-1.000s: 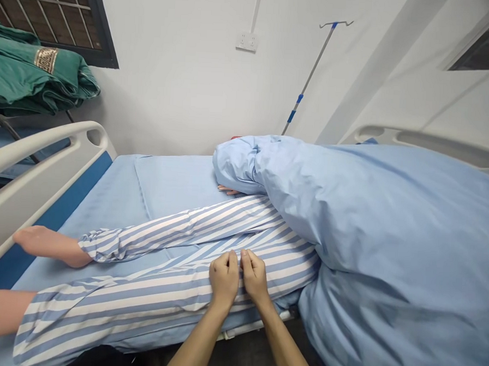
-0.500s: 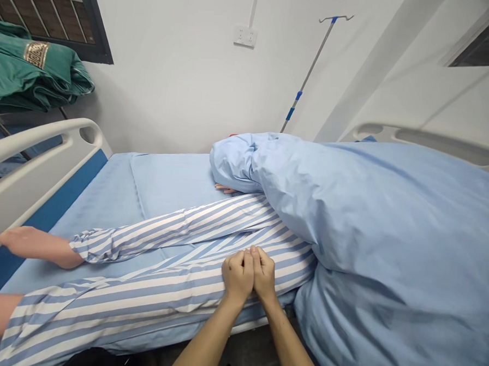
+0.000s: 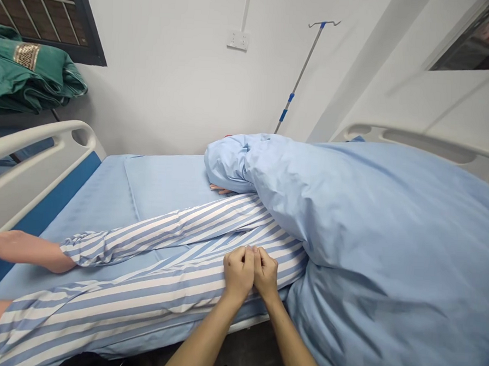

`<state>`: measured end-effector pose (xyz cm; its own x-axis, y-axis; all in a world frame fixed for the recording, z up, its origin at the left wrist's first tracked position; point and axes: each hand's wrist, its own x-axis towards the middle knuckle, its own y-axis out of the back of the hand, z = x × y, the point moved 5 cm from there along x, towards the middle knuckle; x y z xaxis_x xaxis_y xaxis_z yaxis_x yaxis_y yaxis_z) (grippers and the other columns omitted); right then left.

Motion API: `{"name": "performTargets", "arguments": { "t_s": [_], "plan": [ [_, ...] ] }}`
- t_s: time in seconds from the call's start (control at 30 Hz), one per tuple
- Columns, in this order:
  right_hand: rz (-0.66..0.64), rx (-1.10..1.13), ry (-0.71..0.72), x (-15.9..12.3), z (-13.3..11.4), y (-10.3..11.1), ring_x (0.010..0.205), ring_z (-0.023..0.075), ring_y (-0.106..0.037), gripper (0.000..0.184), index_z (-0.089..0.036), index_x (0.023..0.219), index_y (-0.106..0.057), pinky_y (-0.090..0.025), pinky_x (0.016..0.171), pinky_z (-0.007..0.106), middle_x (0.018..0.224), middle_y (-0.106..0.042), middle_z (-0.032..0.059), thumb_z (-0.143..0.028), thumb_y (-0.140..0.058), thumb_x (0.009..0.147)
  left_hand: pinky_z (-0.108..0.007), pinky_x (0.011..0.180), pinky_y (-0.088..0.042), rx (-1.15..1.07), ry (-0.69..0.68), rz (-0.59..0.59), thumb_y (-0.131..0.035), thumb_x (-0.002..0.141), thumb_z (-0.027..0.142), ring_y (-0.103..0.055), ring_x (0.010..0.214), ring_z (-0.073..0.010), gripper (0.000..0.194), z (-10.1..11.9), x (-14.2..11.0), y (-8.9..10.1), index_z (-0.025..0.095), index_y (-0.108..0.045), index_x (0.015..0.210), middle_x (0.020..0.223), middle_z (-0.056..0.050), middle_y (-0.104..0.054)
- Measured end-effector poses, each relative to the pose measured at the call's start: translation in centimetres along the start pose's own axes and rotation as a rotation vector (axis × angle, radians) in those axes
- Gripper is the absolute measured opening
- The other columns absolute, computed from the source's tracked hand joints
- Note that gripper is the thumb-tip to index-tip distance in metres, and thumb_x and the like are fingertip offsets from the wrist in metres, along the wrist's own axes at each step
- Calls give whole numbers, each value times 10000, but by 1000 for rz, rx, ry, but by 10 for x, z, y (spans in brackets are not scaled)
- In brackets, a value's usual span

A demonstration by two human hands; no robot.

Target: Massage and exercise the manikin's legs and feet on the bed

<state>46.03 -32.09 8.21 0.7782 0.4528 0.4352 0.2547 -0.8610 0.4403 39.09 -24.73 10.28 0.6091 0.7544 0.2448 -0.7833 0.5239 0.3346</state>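
Observation:
My left hand (image 3: 238, 273) and my right hand (image 3: 266, 273) are closed into fists, side by side and touching, thumbs uppermost. Both are over the near thigh of a pair of blue-and-white striped trousers (image 3: 140, 287), worn by a figure lying on the bed. I see no cloth pulled up between my fingers, though their undersides are hidden; whether the fists press on the leg I cannot tell. Just right of them, a light blue quilt (image 3: 349, 210) is bunched over the figure's upper body. A smooth bare foot (image 3: 30, 251) shows at the left.
Light blue sheeting (image 3: 163, 176) covers the bed. A cream-and-blue end board (image 3: 45, 140) stands at the left, another board (image 3: 427, 140) at the right. Behind the bed are an IV pole (image 3: 301, 74) and a wall socket (image 3: 238, 40). Folded green cloth (image 3: 28, 79) lies far left.
The view has shifted a little, so the bed and wall appear further left. My fists stay together in the same shape, slightly nearer the quilt's edge.

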Motion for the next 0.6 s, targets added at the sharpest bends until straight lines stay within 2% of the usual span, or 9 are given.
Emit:
{"name": "performTargets", "arguments": {
  "t_s": [0.17,0.27,0.33,0.47,0.6],
  "plan": [
    [29,178,-102,10,0,14,482,97,-320,388,-207,577,-333,-278,465,230,505,-332,-51,-442,-363,884,-255,541,-258,72,-1,5,-354,860,292,-422,495,-95,392,-3,-7,-19,189,-427,489,492,5,-503],
    [-58,76,-25,18,-5,21,469,93,-314,387,-203,562,-336,-265,477,238,489,-325,-55,-421,-391,877,-265,552,-251,121,-38,-10,-355,860,277,-425,507,-98,392,-9,-9,-24,188,-434,487,502,2,-515],
    [-63,-7,34,20,-4,25,454,90,-311,380,-202,554,-343,-255,484,244,475,-322,-58,-401,-403,872,-265,551,-248,122,-46,-22,-357,859,275,-420,506,-97,390,-9,-8,-24,187,-436,488,499,4,-511],
    [2,-58,23,20,9,25,434,91,-309,376,-204,551,-355,-246,469,244,454,-322,-61,-407,-405,864,-250,529,-256,59,-5,-7,-359,854,279,-398,484,-90,398,1,-3,-25,182,-424,473,468,7,-483],
    [-5,60,-56,22,18,24,456,95,-296,405,-209,552,-329,-252,443,231,471,-310,-59,-470,-389,856,-229,535,-275,-11,-87,15,-354,859,282,-403,490,-81,391,16,0,-35,176,-427,490,488,6,-492]
  ]
}}
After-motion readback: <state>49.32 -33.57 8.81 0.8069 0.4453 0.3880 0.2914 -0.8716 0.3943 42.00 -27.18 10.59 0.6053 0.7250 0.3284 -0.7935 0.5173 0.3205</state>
